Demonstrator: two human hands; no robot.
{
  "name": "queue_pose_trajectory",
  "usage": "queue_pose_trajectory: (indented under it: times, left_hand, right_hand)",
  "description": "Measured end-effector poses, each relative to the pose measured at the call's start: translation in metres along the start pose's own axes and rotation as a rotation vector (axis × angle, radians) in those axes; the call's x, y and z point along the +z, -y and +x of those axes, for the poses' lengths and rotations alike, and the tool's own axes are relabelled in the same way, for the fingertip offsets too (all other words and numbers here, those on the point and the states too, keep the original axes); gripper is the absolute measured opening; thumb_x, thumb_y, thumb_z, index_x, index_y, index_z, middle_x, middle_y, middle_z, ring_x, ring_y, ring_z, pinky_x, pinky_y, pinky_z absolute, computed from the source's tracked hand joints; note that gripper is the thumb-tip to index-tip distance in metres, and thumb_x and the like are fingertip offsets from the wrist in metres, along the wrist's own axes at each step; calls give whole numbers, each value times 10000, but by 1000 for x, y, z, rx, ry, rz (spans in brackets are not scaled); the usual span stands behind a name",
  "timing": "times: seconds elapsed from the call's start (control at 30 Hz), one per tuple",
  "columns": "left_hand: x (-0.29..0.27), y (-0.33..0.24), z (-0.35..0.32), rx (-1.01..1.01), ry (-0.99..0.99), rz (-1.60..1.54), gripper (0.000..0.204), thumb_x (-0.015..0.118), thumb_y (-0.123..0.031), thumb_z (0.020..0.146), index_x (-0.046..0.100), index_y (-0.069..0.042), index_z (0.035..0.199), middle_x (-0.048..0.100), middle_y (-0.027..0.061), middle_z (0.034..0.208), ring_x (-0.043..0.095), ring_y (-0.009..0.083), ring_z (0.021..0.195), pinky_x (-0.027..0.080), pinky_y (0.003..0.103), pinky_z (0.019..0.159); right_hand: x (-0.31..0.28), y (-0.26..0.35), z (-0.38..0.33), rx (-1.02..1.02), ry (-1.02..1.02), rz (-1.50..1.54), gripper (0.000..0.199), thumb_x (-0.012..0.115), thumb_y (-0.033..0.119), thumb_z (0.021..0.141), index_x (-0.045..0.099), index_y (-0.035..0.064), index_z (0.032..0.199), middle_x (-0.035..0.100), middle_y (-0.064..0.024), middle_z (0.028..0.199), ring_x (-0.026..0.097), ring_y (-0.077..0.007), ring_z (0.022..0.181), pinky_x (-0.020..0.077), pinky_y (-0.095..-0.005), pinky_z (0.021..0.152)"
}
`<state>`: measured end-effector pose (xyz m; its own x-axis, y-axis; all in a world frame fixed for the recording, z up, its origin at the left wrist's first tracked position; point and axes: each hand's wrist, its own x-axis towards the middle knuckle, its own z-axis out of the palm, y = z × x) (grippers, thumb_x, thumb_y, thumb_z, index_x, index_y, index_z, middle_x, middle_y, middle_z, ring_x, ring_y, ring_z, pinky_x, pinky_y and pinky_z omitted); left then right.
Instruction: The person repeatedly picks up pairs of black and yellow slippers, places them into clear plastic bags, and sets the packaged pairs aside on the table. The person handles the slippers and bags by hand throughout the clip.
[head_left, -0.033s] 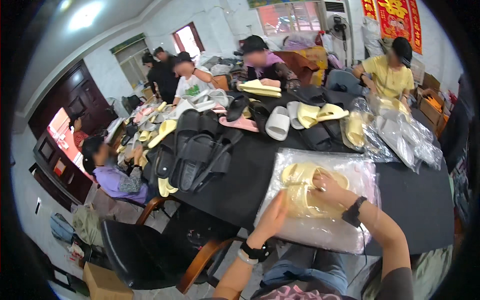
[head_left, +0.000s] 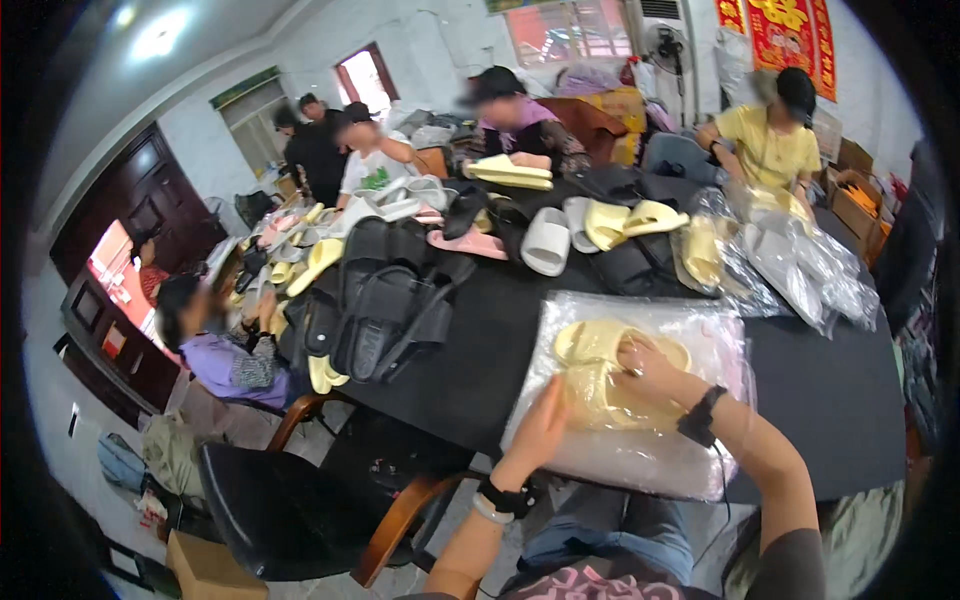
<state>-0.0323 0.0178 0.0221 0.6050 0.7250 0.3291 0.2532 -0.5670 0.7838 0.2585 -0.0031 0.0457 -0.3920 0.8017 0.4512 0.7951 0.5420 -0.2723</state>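
A pair of pale yellow slippers (head_left: 590, 395) lies in front of me, covered by a glossy clear plastic bag (head_left: 655, 415). Under them is a flat stack of clear plastic bags (head_left: 640, 465) at the table's near edge. My left hand (head_left: 540, 425) holds the bag along the slippers' left side, its fingers closed and partly hidden. Over the upper slipper's foot opening, my right hand (head_left: 655, 375) has its fingers bent together and pinching the film. The fingertips are hard to make out.
Large black slippers (head_left: 385, 310) pile up left on the black table (head_left: 800, 400). Grey slides (head_left: 547, 242) and yellow slides (head_left: 640, 222) lie farther back. Bagged slippers (head_left: 790, 265) are at the right. A black armchair (head_left: 290, 500) stands at my left. Several people sit around the table.
The whole view has shifted slightly left. My hands keep nearly the same place and shape on the bagged yellow slippers.
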Motion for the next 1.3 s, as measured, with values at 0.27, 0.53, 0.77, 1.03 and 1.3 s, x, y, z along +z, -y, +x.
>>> queue_pose_trajectory:
  times: [0.27, 0.53, 0.77, 1.03, 1.3]
  left_hand:
    - [9, 3, -2, -65, 77, 101, 799, 602, -354, 978, 235, 106, 1519, 293, 329, 1554, 272, 433, 1467, 229, 453, 1204]
    - [8, 9, -5, -78, 131, 238, 814, 625, -418, 960, 296, 94, 1502, 287, 313, 1565, 251, 416, 1482, 215, 457, 1210]
    - [11, -9, -2, -64, 184, 388, 882, 640, -519, 920, 303, 21, 1531, 281, 295, 1577, 217, 447, 1485, 192, 516, 1206]
    - [19, -40, -8, -41, 224, 778, 998, 598, -710, 835, 340, -54, 1542, 280, 317, 1567, 214, 474, 1477, 96, 613, 1191]
    - [27, -40, -6, -37, 207, 753, 1043, 614, -730, 805, 354, -24, 1526, 278, 338, 1558, 204, 476, 1482, 69, 621, 1190]
  right_hand:
    - [-11, 11, -3, 158, 78, -16, 367, 611, 326, 923, 657, 13, 1110, 641, -185, 1213, 550, -348, 1223, 361, -460, 1102]
    - [-55, 19, -62, 267, 123, -84, 354, 627, 341, 920, 676, 23, 1066, 660, -163, 1202, 550, -335, 1230, 347, -463, 1106]
    - [-101, -10, -201, 484, -44, -67, 263, 660, 181, 882, 677, 44, 1106, 631, -147, 1285, 542, -356, 1241, 369, -493, 1085]
    - [-167, 6, -300, 1002, -772, 19, 324, 578, 64, 959, 592, 25, 1280, 575, -120, 1249, 562, -246, 1178, 426, -366, 1025]
    - [-171, 139, -175, 684, -1055, 466, 255, 597, 43, 956, 641, -13, 1201, 693, -77, 1126, 661, -138, 973, 528, -281, 833]
